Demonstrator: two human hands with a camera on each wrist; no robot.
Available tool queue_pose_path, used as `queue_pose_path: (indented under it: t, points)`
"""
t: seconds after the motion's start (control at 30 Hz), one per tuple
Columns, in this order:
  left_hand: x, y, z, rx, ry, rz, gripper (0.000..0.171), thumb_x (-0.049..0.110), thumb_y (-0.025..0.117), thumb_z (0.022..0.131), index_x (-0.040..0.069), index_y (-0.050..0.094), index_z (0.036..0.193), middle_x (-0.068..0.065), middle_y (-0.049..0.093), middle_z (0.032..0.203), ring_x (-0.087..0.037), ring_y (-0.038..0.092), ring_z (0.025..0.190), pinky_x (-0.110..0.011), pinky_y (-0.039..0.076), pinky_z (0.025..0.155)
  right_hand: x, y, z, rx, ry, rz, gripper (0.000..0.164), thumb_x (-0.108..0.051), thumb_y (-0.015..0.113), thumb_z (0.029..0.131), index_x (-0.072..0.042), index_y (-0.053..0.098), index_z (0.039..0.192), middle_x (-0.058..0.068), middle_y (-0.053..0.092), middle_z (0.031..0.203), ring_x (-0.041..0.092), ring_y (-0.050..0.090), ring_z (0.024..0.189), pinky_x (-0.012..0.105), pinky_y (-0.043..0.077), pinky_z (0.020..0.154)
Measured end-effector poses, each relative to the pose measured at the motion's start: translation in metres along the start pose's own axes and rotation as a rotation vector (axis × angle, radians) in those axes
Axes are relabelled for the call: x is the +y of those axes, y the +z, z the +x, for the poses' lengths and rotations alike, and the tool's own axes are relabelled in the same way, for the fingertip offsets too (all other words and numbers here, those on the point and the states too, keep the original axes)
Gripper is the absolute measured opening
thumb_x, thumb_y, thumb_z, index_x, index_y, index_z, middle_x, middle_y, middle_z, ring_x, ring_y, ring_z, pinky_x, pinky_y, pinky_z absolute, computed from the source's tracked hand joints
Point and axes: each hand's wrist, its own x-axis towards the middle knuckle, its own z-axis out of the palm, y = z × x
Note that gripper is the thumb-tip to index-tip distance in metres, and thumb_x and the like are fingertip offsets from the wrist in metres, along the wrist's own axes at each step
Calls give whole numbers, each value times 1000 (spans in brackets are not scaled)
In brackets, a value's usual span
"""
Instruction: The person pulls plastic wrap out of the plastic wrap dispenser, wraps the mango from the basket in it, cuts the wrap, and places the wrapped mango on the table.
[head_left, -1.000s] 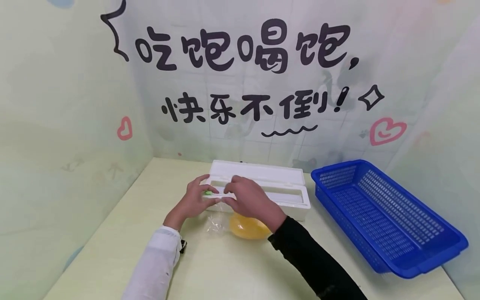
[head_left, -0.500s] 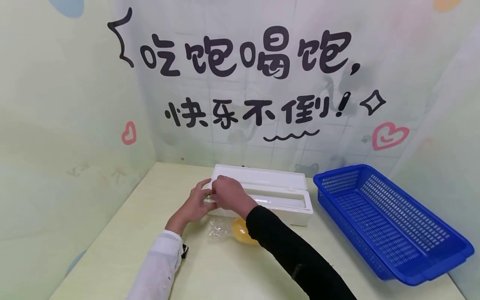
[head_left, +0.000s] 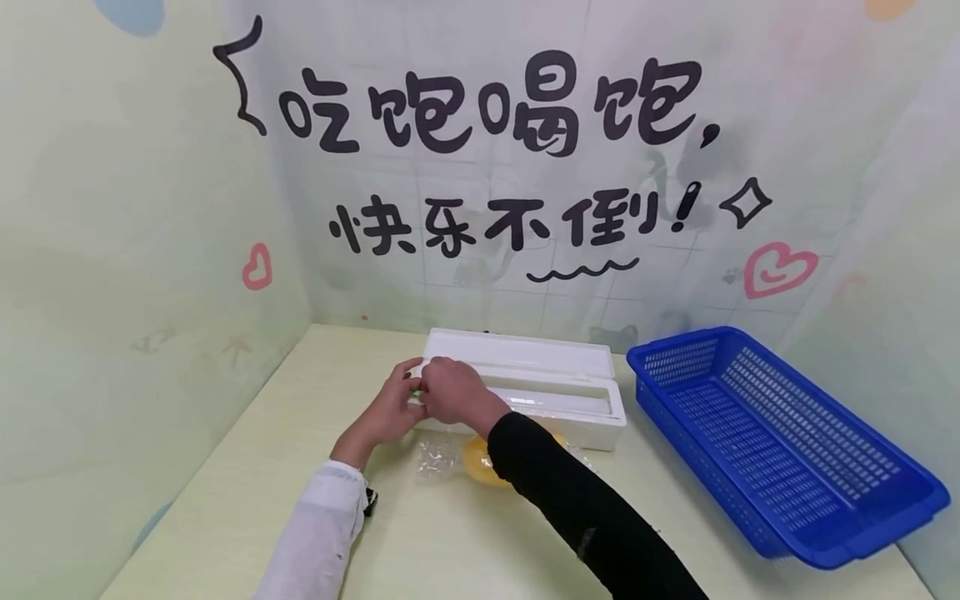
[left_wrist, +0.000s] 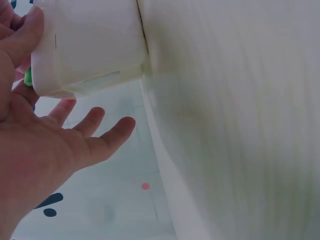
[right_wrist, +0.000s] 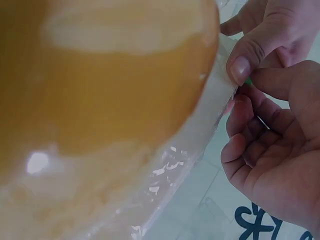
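Observation:
A long white cling film dispenser (head_left: 570, 432) lies on the table with its lid (head_left: 517, 350) tipped back. My left hand (head_left: 386, 410) grips its left end; in the left wrist view the thumb lies on the white casing while other fingers fan out. My right hand (head_left: 453, 392) is bent over the same end. Its thumb and curled fingers pinch at a small green slider (right_wrist: 248, 80), mostly hidden by both hands. A rounded yellow-orange thing (head_left: 480, 461) in clear plastic film (head_left: 438, 457) sits before the dispenser, partly behind my right forearm.
A blue perforated plastic basket (head_left: 757, 442) stands at the right side of the pale table (head_left: 247, 483). Printed cloth walls (head_left: 480, 292) enclose the back and both sides.
My right hand has moved left along the dispenser to the green slider, and its fingers have curled in. My left hand keeps its place at the left end. The view has shifted slightly.

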Motion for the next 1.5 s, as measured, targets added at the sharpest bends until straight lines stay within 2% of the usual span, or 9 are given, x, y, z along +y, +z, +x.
queue_pose_path:
  t: [0.07, 0.17, 0.27, 0.37, 0.63, 0.8, 1.1, 1.37, 1.5]
  points:
    - [1, 0, 0, -12, -30, -18, 39, 3, 69, 93, -9, 58, 128, -28, 40, 153, -47, 17, 150, -60, 20, 121, 3, 0, 0, -20, -13, -14, 21, -23, 67, 95, -16, 62, 75, -2, 54, 77, 12, 52, 73, 26, 45, 63]
    - [1, 1, 0, -16, -50, -19, 47, 6, 70, 93, -8, 52, 135, -24, 48, 150, -47, 18, 151, -59, 22, 121, 6, -2, -1, -36, -40, -50, 17, -24, 67, 95, -15, 64, 80, -2, 55, 79, 12, 52, 73, 26, 45, 64]
    - [2, 1, 0, -14, -30, 43, 39, 10, 71, 93, -3, 60, 128, -24, 42, 154, -48, 22, 149, -61, 25, 119, 8, -4, -2, -42, -62, -96, 15, -25, 67, 95, -14, 65, 85, -2, 56, 81, 12, 52, 74, 26, 46, 64]
    - [3, 2, 0, -2, -16, 98, 22, 13, 73, 92, 4, 70, 112, -24, 29, 160, -49, 26, 148, -63, 28, 117, 10, -5, -3, -53, -74, -114, 15, -26, 68, 95, -14, 65, 87, -3, 56, 81, 12, 51, 75, 26, 46, 64]
    - [5, 4, 0, 22, -83, 76, 16, 16, 76, 90, 3, 70, 98, -20, 23, 162, -50, 30, 146, -62, 29, 117, 20, -8, -8, -79, -65, -41, 12, -21, 72, 91, -13, 67, 85, -3, 57, 78, 13, 51, 74, 25, 45, 62]
    - [6, 4, -1, 9, -129, 43, 21, 22, 78, 89, 6, 70, 100, -15, 19, 165, -46, 28, 148, -63, 26, 118, 26, -9, -12, -96, -73, -72, 9, -19, 73, 91, -11, 69, 90, -3, 58, 80, 13, 53, 73, 24, 47, 64]
    - [2, 2, -3, 18, -118, 67, 20, 24, 78, 89, 9, 72, 100, -17, 19, 165, -46, 35, 146, -62, 27, 118, 36, -12, -24, -99, -58, -114, 13, -22, 74, 91, -12, 68, 89, -3, 58, 82, 12, 53, 72, 26, 47, 64]
    - [0, 4, -2, 24, -114, 68, 21, 26, 79, 88, 10, 72, 100, -17, 21, 165, -47, 28, 148, -62, 23, 120, 44, -14, -33, -82, -84, -172, 12, -22, 74, 90, -11, 69, 93, -2, 60, 84, 14, 52, 70, 26, 47, 63]
    - [1, 2, -2, 27, -108, 85, 21, 27, 79, 88, 10, 73, 100, -17, 22, 165, -48, 26, 149, -62, 22, 120, 53, -15, -39, -70, -77, -172, 12, -21, 74, 90, -13, 67, 87, -2, 58, 82, 13, 51, 71, 27, 46, 63]
